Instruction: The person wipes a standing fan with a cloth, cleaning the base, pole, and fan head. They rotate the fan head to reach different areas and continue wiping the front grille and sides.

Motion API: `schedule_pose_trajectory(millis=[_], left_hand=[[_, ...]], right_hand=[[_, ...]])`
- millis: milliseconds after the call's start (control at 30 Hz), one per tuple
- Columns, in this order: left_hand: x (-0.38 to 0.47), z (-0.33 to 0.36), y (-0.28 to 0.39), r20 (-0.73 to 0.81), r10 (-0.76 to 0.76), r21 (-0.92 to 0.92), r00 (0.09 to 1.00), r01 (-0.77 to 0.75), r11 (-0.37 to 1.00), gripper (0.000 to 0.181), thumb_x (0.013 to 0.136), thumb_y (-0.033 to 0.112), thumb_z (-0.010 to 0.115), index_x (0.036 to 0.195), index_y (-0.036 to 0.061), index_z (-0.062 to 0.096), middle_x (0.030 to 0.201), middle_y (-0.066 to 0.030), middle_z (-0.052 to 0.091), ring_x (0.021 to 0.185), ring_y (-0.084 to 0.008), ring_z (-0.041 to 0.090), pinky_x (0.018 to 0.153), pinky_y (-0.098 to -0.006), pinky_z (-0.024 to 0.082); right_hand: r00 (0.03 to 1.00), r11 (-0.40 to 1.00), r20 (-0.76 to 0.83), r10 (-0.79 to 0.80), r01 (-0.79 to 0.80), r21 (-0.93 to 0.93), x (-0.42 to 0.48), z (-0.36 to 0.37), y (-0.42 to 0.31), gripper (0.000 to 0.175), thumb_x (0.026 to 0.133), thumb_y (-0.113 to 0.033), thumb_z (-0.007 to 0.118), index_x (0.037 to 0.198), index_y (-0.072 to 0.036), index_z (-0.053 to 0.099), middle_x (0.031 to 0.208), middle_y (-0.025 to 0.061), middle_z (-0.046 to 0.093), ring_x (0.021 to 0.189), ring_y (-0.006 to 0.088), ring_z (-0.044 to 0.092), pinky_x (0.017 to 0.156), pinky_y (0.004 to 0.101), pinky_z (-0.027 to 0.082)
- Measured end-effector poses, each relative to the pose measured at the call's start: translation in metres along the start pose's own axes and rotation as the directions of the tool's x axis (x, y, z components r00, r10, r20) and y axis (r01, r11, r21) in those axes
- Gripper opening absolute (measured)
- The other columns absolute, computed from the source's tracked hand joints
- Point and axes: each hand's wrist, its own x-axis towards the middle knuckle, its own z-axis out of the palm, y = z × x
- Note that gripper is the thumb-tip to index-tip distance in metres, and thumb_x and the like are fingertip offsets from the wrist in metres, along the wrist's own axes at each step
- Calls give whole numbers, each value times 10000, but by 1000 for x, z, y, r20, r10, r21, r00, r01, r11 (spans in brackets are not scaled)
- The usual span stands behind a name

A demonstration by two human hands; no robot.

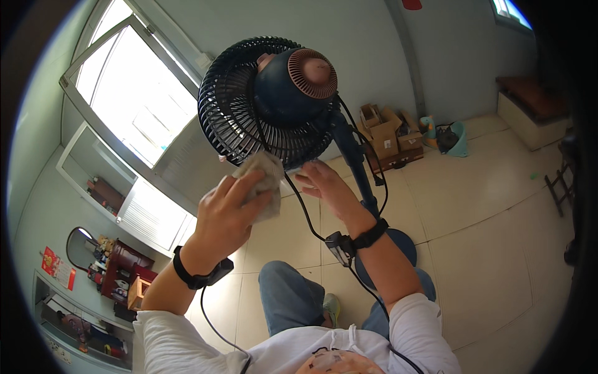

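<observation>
A dark blue pedestal fan (292, 89) with a wire grille and a copper-coloured motor cap stands before me, its back towards me. My left hand (229, 210) grips a crumpled grey cloth (267, 187) at the lower edge of the grille. My right hand (327, 187) is raised just below the grille, beside the fan's pole (352, 154), fingers apart and partly bent; whether its fingertips touch the grille I cannot tell. A black cord (301, 205) hangs between my hands, and another loops behind the pole. Both my wrists wear black straps with small cabled devices.
Cardboard boxes (385, 133) stand on a brown case by the far wall, near a turquoise basket (458, 140). An open window (135, 93) is at the upper left, above a white-framed cabinet (152, 215). A dark red dresser (124, 262) with a mirror stands at the left. The fan's round base (395, 248) rests near my knees.
</observation>
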Motion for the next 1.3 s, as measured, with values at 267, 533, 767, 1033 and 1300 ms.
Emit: schedule_pose_trajectory(millis=[267, 533, 767, 1033, 1300], left_hand=[[-7, 19, 27, -380, -189, -416, 905, 16, 909, 607, 575, -113, 710, 1147, 89, 736, 1356, -203, 567, 1010, -381, 642, 864, -398, 555], [35, 21, 36, -249, -64, -713, 966, -138, 688, 799, 753, 190, 846, 1460, 46, 504, 1524, -216, 451, 1314, -416, 519, 1089, -487, 429], [123, 16, -69, -263, -98, 167, 960, 145, 975, 1010, 696, 532, 851, 1517, 113, 438, 1530, -124, 475, 1455, -294, 384, 1255, -515, 167], [146, 19, -80, -66, -162, 15, 985, 164, 986, 1005, 651, 508, 884, 1456, 47, 497, 1435, -146, 568, 1350, -331, 514, 1160, -463, 385], [144, 24, -81, -84, -165, 17, 983, 167, 986, 1004, 656, 488, 886, 1467, 48, 488, 1430, -145, 569, 1346, -328, 514, 1099, -428, 459]], right_hand=[[913, 781, 210, -349, 407, -473, -74, 1, -58, 594, 1016, -451, 598, 1397, -1, 529, 1261, 123, 642, 1150, 176, 623, 957, 295, 489], [851, 865, -202, -485, 500, 31, -99, 21, -61, 551, 1041, -150, 582, 1530, -43, 352, 1468, 118, 512, 1291, 235, 570, 1040, 376, 523], [714, 800, -377, -590, 454, -393, -42, -16, -132, 512, 1021, -222, 624, 1439, 29, 468, 1345, 99, 583, 1155, 176, 612, 955, 292, 503], [434, 18, 170, -885, 395, -918, 5, 11, -130, 504, 1004, -178, 628, 1455, -17, 471, 1380, 181, 520, 1207, 318, 580, 975, 390, 505], [521, -98, 281, -806, 351, -931, -31, -7, -129, 475, 813, -18, 679, 1284, -62, 650, 1216, 134, 637, 1019, 356, 652, 879, 426, 521]])
